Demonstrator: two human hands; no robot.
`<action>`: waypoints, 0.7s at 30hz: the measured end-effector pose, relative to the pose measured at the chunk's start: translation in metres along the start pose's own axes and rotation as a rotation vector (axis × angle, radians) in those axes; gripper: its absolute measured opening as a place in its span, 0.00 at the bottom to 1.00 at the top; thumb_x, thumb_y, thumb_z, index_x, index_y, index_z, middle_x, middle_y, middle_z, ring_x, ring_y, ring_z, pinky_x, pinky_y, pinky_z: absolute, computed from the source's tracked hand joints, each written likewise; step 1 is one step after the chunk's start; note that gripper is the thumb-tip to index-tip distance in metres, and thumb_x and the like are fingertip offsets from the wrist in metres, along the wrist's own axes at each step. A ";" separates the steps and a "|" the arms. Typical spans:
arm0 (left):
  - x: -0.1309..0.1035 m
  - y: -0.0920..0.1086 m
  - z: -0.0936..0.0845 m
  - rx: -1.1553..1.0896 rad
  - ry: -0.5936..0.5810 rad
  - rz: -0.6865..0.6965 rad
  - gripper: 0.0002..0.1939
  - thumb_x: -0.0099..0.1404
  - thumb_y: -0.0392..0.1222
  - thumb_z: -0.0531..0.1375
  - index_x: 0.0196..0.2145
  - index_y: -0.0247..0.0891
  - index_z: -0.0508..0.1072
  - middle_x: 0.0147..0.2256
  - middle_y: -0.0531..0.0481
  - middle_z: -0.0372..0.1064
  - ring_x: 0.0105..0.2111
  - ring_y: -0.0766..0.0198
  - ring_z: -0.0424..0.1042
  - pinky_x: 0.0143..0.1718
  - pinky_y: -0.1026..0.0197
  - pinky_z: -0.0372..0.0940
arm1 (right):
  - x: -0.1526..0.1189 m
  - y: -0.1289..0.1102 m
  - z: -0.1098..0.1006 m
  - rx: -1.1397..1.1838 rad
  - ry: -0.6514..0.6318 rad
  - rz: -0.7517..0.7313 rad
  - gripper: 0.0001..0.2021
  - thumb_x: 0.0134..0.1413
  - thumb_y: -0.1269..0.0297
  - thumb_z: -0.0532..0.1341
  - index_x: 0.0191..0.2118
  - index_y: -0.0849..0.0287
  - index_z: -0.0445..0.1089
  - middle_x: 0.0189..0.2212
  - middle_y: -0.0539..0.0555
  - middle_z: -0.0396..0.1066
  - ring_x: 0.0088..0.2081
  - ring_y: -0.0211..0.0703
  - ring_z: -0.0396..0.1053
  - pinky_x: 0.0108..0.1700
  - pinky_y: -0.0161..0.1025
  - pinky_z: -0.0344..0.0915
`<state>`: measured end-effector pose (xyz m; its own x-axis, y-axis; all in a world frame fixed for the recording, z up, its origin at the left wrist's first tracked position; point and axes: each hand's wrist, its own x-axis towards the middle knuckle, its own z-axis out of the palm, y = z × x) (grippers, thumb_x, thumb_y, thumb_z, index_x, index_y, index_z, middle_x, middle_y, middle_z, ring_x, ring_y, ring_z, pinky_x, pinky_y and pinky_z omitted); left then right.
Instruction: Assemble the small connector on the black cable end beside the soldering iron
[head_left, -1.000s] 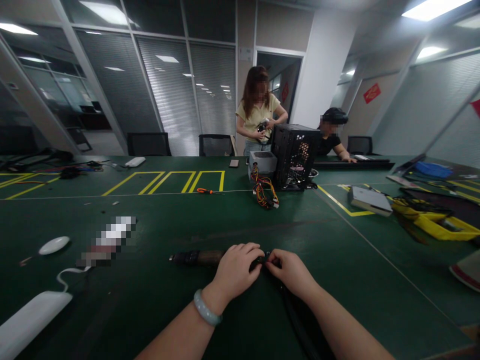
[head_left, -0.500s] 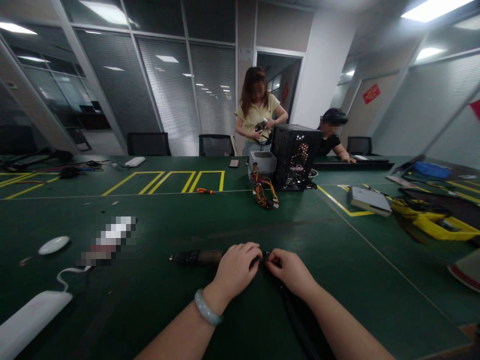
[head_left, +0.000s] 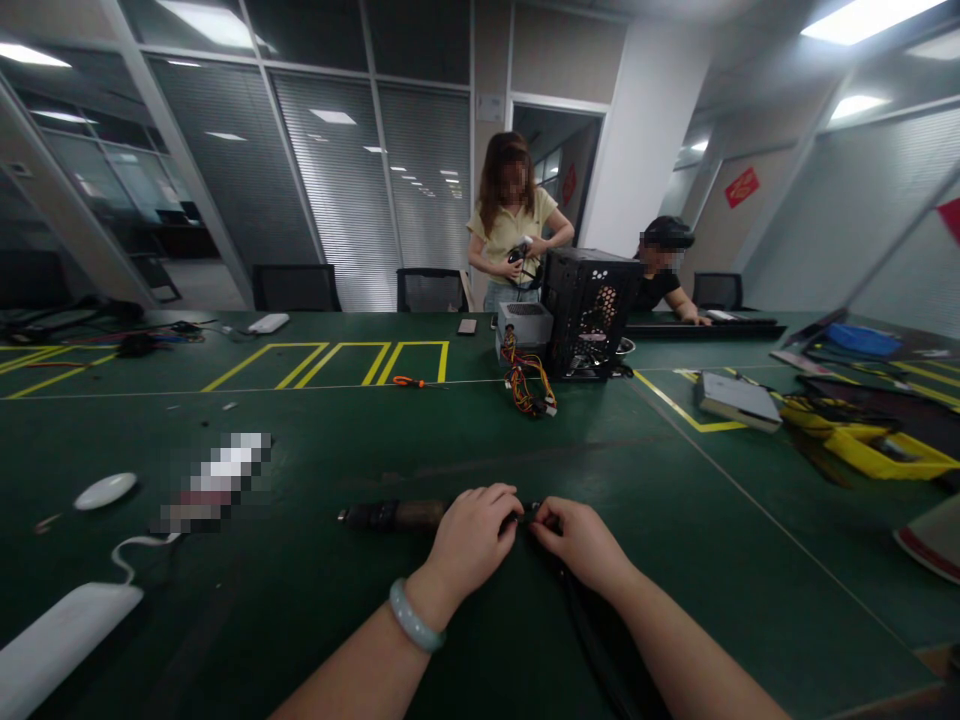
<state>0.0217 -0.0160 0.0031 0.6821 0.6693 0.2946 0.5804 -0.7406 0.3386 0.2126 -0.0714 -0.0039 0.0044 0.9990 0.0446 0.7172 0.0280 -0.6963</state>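
Observation:
A dark, tube-shaped tool that looks like an electric screwdriver [head_left: 405,515] lies across the green table, its metal tip pointing left. My left hand [head_left: 480,525], with a pale bangle at the wrist, curls over the tool's right end and grips it. Close beside it, my right hand [head_left: 577,540] has thumb and fingers pinched together at the end of a black cable [head_left: 589,630]. That cable runs down toward the bottom edge. The small parts between the two hands are mostly hidden by fingers.
A black computer case [head_left: 592,315] and a power supply [head_left: 525,325] with bundled wires [head_left: 529,390] stand ahead. An orange-handled screwdriver [head_left: 410,382] lies left of them. White power strip [head_left: 67,640] and mouse [head_left: 105,491] are left; a yellow tray [head_left: 892,455] is right. Two people work across the table.
Both hands stay nearly in place, with only slight finger movement at the join between tool and cable. The view has shifted very slightly.

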 end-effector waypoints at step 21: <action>0.000 0.000 -0.001 -0.009 -0.004 0.016 0.09 0.65 0.36 0.56 0.42 0.44 0.71 0.50 0.52 0.67 0.48 0.58 0.67 0.51 0.54 0.61 | 0.001 0.002 0.001 -0.005 -0.006 0.001 0.06 0.55 0.63 0.59 0.31 0.57 0.71 0.29 0.49 0.74 0.30 0.39 0.70 0.32 0.33 0.59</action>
<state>0.0216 -0.0158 0.0039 0.6935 0.6568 0.2962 0.5653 -0.7509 0.3415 0.2128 -0.0707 -0.0061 0.0009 0.9992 0.0398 0.7205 0.0269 -0.6930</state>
